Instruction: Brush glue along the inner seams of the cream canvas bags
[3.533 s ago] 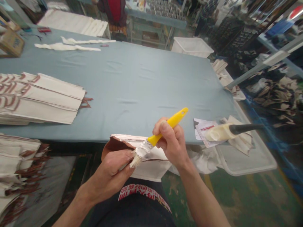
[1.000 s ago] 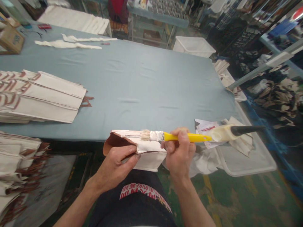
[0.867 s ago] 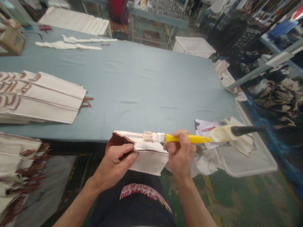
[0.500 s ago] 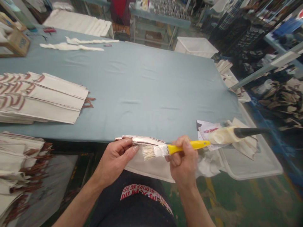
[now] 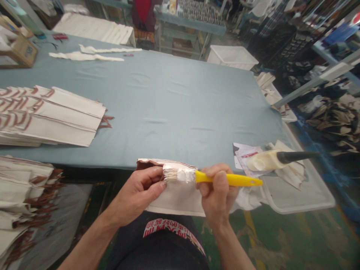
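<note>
My right hand [image 5: 221,193] is closed round the yellow handle of a paintbrush [image 5: 229,179]. Its pale bristles, coated white near the ferrule, touch the upper edge of a cream fabric piece [image 5: 177,198] beside my left fingertips. My left hand [image 5: 143,191] pinches that piece between thumb and fingers at the table's front edge. Brown lining shows at the piece's upper left corner. Part of the fabric's edge is hidden behind the brush and my fingers.
A blue-grey table [image 5: 180,105] spreads ahead. Stacked cream pieces [image 5: 64,116] lie on its left, with more bundles [image 5: 22,195] below. At right stand a whitish bottle with a black nozzle [image 5: 264,161] and a white plastic tub [image 5: 303,198]. A cardboard box [image 5: 25,50] sits far left.
The brush has moved left and slightly up, and its bristles now lie along the fabric edge. Its handle is more level. My left hand has stayed nearly in place, still pinching the piece.
</note>
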Motion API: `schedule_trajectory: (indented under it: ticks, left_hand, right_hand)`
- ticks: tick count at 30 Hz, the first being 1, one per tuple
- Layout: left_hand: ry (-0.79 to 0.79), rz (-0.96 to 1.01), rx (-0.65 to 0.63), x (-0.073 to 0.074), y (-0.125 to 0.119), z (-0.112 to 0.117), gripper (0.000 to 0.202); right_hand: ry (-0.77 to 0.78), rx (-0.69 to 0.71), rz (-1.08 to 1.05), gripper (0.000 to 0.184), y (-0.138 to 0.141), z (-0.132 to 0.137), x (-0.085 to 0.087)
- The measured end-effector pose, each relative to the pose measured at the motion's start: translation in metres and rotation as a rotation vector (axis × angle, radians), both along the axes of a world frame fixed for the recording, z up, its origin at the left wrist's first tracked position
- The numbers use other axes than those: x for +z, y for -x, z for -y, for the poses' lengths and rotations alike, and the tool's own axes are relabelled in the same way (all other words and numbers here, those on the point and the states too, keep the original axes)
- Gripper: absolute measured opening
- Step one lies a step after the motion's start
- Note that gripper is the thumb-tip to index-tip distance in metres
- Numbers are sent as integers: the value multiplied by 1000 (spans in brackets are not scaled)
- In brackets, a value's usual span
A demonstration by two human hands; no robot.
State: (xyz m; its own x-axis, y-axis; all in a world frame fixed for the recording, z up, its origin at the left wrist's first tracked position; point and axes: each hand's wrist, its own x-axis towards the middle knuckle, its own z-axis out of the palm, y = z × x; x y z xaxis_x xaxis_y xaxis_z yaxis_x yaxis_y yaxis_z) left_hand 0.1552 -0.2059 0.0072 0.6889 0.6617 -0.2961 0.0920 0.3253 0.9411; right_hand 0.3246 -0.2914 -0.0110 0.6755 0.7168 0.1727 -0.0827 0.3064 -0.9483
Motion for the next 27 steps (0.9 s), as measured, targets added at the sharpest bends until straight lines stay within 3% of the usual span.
schedule_trajectory:
  ticks: [3,8,14,19,22,27]
  left_hand:
    - [108,-25,-53,0,1,0,38]
    - [223,-29,-67,-1,3,0,43]
    - [316,7,-39,-6,11,-2,44]
    - [377,-1,-24,-9,15,-7,45]
    - [375,7,2,-8,15,-10,48]
    - [361,38,-20,-7,14,-12,45]
  right_hand:
    - [-119,98,150,24,-6,3,-7]
    - [-241,204,579,15,-24,-3,-14]
    - [-371,445,997,9,-39,-14,4]
    - [-373,499,1316,5,-53,-11,15]
    - [-345,428,1227,6,-56,-10,16]
    - [-295,338,787,13,-48,-2,15]
